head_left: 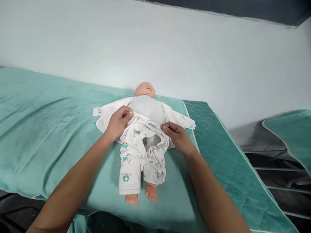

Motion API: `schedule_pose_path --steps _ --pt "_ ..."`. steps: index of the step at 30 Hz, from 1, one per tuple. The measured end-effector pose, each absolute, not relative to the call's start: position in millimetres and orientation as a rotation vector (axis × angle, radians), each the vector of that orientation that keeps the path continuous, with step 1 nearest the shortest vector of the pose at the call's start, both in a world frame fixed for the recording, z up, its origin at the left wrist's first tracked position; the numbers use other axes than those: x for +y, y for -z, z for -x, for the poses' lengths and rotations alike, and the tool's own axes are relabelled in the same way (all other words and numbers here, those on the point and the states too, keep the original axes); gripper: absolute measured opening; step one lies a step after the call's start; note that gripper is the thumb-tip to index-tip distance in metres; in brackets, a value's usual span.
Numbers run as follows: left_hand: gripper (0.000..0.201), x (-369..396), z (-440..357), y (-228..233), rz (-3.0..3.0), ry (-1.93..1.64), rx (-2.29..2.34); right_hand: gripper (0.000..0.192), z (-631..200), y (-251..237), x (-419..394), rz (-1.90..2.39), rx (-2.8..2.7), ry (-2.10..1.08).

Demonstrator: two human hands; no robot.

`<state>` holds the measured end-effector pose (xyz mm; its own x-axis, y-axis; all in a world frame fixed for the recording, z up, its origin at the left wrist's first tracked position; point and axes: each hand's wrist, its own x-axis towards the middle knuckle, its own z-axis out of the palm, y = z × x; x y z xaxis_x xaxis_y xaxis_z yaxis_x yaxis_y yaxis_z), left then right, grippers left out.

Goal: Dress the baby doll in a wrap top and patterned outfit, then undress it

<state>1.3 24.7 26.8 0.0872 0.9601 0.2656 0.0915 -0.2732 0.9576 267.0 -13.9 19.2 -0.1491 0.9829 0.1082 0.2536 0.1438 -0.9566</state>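
A soft-bodied baby doll [147, 110] lies on its back on the teal velvet blanket [43, 127] — head at twelve o'clock, bare feet at six. The printed white cotton trousers [138, 151] cover its legs; an open white jacket [106, 114] spreads beneath it. The left hand [118, 123] sits at the waistband's nine o'clock, the right hand [178, 136] at three — both touching it.

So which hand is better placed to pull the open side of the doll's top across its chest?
Probably the left hand: it already pinches the top's edge beside the doll's chest. The right hand is lower, gripping the trousers' waistband at the hip.
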Motion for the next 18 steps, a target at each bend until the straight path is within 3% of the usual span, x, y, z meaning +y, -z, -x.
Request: schedule_pose_path --steps 5,13,18 --pt "0.015 46 7 -14 -1.364 -1.493 1.111 0.053 -279 -5 -16 1.215 -1.524 -1.21" --pt "0.02 31 9 -15 -1.424 -1.282 1.119 0.021 -243 -23 -31 1.121 -1.725 -0.814" --pt "0.023 22 17 -16 -1.561 -1.085 1.225 0.025 -240 -35 -42 1.17 -1.987 -0.76"
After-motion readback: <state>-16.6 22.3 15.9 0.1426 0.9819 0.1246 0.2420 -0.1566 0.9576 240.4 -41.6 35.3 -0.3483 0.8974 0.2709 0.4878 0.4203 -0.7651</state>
